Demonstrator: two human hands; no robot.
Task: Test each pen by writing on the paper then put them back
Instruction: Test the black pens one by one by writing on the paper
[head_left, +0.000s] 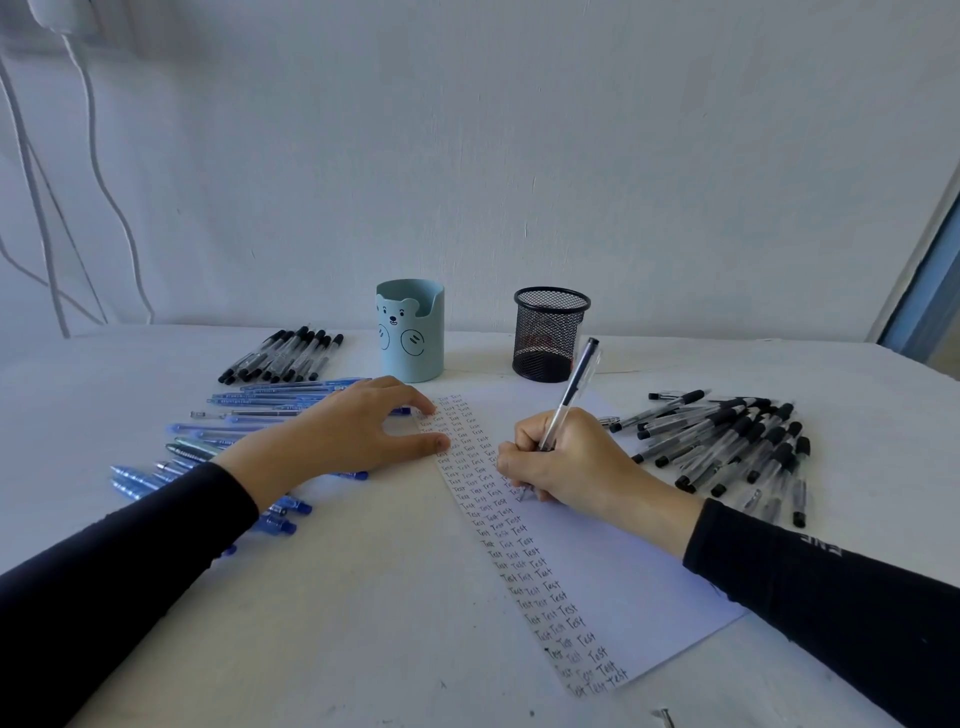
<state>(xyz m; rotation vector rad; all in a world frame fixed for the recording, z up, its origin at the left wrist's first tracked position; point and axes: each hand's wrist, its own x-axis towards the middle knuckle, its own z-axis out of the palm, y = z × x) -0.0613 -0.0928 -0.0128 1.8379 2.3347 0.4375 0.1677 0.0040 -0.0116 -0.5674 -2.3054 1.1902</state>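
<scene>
The pen's (571, 400) tip is hidden behind the right hand's (566, 462) curled fingers, so contact with the paper (623, 561) cannot be seen directly; it seems to meet the sheet just beside the rows of "Test". The small writing near the sheet's far end is too blurred to read. The left hand (358, 431) and its dark sleeve (130, 561) cover part of the blue pens (270, 400), so their number cannot be told. A small dark thing (665, 718) at the bottom edge is cut off and unclear. Something reddish shows through the mesh cup (550, 335), too dim to name. White cords (98, 156) hang down the wall at the left, their upper ends out of view.

The right hand's grip is clamped on the pen low on its clear barrel, thumb and fingers curled round it, with the black-capped end slanting up and away toward the mesh cup. The heel of the hand rests on the paper. The left hand lies flat, fingers spread and nearly straight, its grip apart and holding nothing; the thumb and a fingertip press on the paper's left edge.

The paper lies slantwise on the table (363, 597), with columns of "Test" along its left side. A heap of black pens (727, 441) lies just right of the paper. A tidy row of rear pens (283, 356), also black, lies left of the bear cup (410, 332). The 2 cups stand upright beyond the paper, apart from each other.
</scene>
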